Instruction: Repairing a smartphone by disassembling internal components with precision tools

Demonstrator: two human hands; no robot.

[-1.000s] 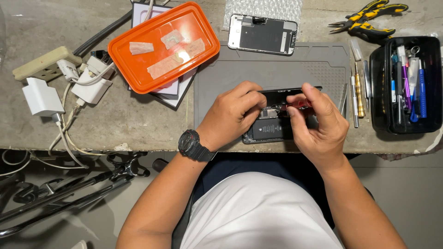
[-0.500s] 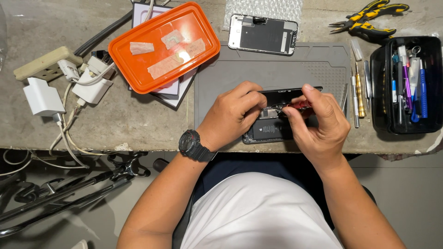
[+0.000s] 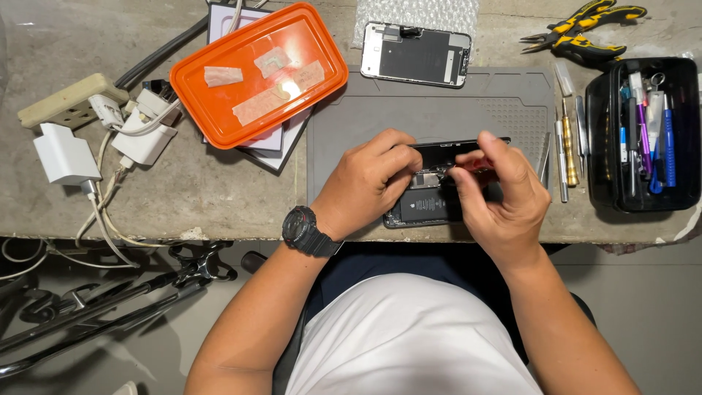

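The opened phone point(image 3: 428, 197) is kept flat on the grey mat point(image 3: 439, 110) under both hands. It's pressed down by the left hand point(image 3: 369, 183) so it won't slide. A small part inside is pinched by the right hand point(image 3: 501, 194). Tool box point(image 3: 643, 146) sits just right of it, w/ tools close by.

Single head view, steep downward, close over grey mat point(image 3: 439, 110) at bench edge.

Both hands cover most of the opened phone point(image 3: 424, 205), so only its dark near-left part and a strip of its far edge show. What the right hand point(image 3: 497, 201) pinches is too small to tell; the left hand point(image 3: 369, 183) hides its own fingertips. The pliers point(image 3: 585, 29) run off the far edge, and the tools in the black tray point(image 3: 643, 139) blur together.
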